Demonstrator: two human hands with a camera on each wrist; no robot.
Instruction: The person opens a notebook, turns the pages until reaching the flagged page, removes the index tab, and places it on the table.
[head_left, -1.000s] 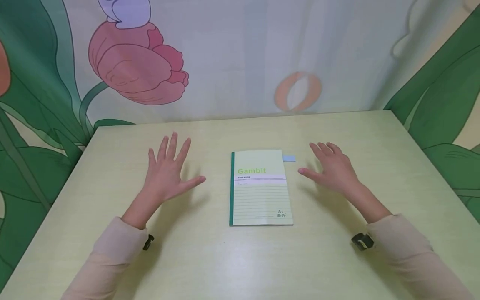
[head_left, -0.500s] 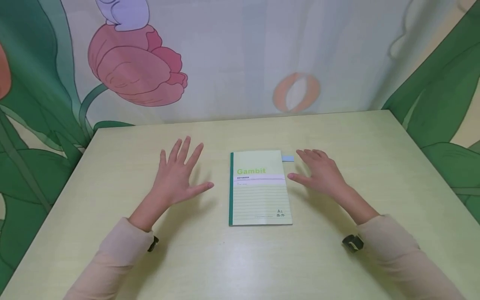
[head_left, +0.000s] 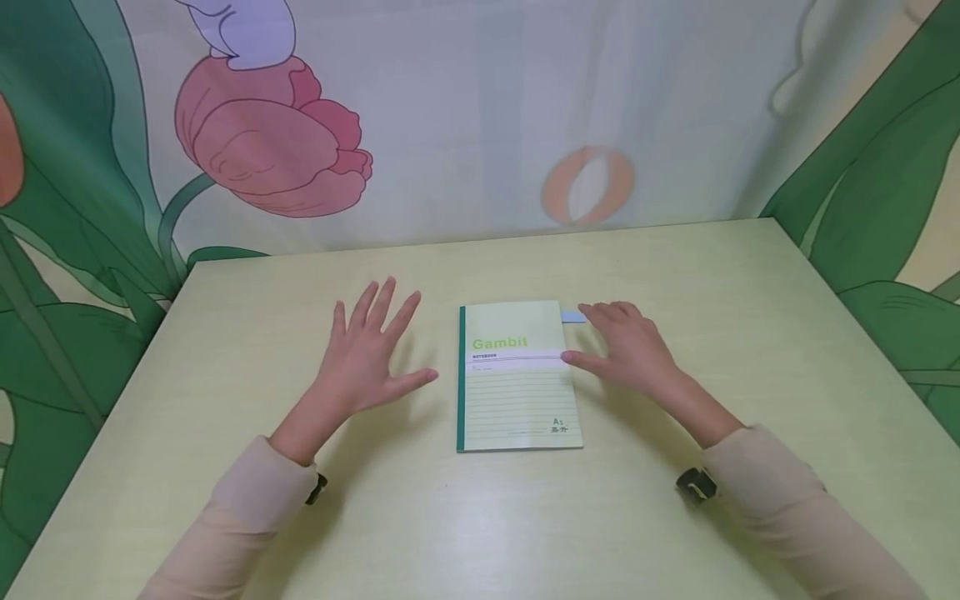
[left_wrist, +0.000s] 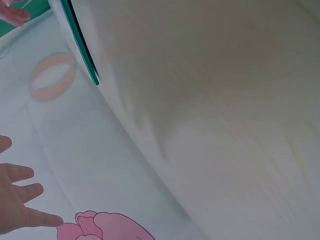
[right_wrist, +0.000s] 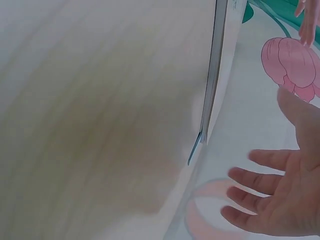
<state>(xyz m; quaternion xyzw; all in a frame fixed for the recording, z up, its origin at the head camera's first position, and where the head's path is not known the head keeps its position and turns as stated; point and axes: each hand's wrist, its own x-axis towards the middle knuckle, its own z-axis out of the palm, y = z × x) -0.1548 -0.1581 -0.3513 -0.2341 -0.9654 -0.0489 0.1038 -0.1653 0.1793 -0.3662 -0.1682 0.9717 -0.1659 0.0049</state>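
Because the notebook (head_left: 517, 400) lay flat on the table (head_left: 510, 533) between my left fingers (head_left: 403, 316) and right fingers (head_left: 587, 362), I seemingly had both edges within reach: left spread, released, near its green spine (head_left: 461, 383); right relaxed, grasping nothing, by its blue tab (head_left: 571, 317).

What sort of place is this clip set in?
Probably an indoor tabletop, perhaps staged for recording: a pale table bears a closed notebook, and a plant-printed backdrop hangs or stands behind it; the wider room is out of view.

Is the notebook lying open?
No, the notebook lies closed on the table, its printed cover facing up.
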